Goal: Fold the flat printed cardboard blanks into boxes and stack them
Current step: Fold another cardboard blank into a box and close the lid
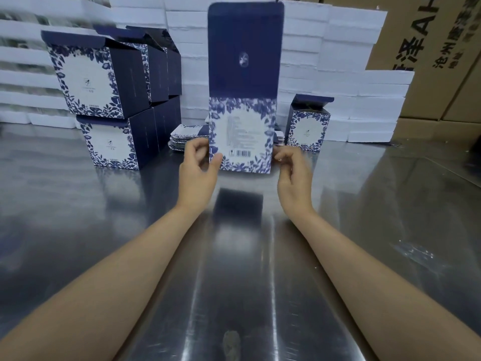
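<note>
Left hand (199,175) pinches the upright blank (244,74) at its lower left edge; right hand (292,178) curled at opposite edge, hold too blurred to confirm; pile of blanks (186,138) behind partly hidden.

Steel table (390,204): stacked folded boxes (112,144) back left, flat blanks pile (186,138) centre, single open-topped box (308,128) right.

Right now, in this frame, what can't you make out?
Head view only.
The pile of flat blanks: mostly hidden behind the held blank and the left hand, so there is no way to count it.
The small print on the held blank: blurred and too small.
The right hand: fingertips blurred at the blank's edge, grip unclear.
The folded boxes at left: rear rows hidden by the front ones.
The brown carton: lettering cut off by the top edge.
</note>
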The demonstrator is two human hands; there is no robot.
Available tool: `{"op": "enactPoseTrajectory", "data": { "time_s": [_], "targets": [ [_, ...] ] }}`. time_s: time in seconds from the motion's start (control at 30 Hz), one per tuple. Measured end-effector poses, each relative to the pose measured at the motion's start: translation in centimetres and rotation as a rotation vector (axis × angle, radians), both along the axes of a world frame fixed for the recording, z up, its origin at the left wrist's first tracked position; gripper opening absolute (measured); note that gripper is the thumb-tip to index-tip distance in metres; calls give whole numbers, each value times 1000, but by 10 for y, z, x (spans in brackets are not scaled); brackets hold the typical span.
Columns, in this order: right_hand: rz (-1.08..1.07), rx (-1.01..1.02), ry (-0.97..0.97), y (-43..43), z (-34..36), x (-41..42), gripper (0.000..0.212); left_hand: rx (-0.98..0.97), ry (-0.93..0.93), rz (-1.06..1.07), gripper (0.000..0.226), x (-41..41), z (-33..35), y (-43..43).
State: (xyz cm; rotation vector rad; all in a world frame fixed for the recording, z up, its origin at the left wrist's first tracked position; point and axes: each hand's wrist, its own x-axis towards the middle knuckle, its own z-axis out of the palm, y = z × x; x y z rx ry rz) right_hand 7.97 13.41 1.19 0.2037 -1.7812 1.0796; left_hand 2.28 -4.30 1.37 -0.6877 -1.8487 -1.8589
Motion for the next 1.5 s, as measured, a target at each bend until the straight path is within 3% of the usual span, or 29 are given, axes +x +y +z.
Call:
{"op": "enactPoseTrajectory", "data": {
  "time_s": [0.07,0.13,0.23,0.3,0.37,0.43,0.5,0.57,0.63,0.67,0.73,0.83,0.9,1.07,1.2,1.3,1.43,1.5],
  "targets": [
    [70,-114,-120,3,-3,-3,25,-57,-19,-52,51,-3,-2,0],
    [80,-139,-213,6,-4,-6,32,-141,3,-39,57,-9,-5,0],
    [21,-124,-331,10,-6,-12,48,-189,-114,2,40,-18,-9,1],
    [78,-316,-365,12,-3,-10,38,-24,-336,-100,29,-18,-4,1],
    [234,-564,-371,9,3,-6,22,82,-419,-237,27,-21,-2,-1],
    [358,-618,-369,5,6,-3,18,-9,-386,-289,60,-21,-2,-3],
    [395,-544,-384,0,7,1,37,-102,-346,-300,85,-17,-4,-5],
    [381,-426,-415,-3,9,6,71,-161,-319,-323,97,-16,-4,-5],
    [387,-301,-470,-4,9,7,106,-188,-339,-373,101,-14,-3,-5],
    [384,-253,-486,-4,7,7,112,-179,-344,-395,98,-14,-3,-5],
    [363,-292,-474,-5,7,4,92,-98,-371,-387,83,-14,-2,-4],
    [268,-632,-378,2,7,0,46,141,-486,-311,54,-17,0,-7],
    [194,-721,-334,12,6,-2,20,177,-488,-250,36,-23,-1,-11],
    [266,-779,-272,25,5,-3,25,253,-391,-220,30,-26,-3,-14],
    [317,-813,-293,22,10,-3,19,315,-505,-296,36,-30,0,-13],
    [299,-729,-294,19,10,-4,21,249,-581,-291,40,-26,2,-10],
    [215,-595,-243,14,5,-6,20,48,-292,121,33,-19,-1,-6],
    [200,-597,-219,11,4,-7,24,-89,-73,385,44,-15,1,-7]
  ]
}}
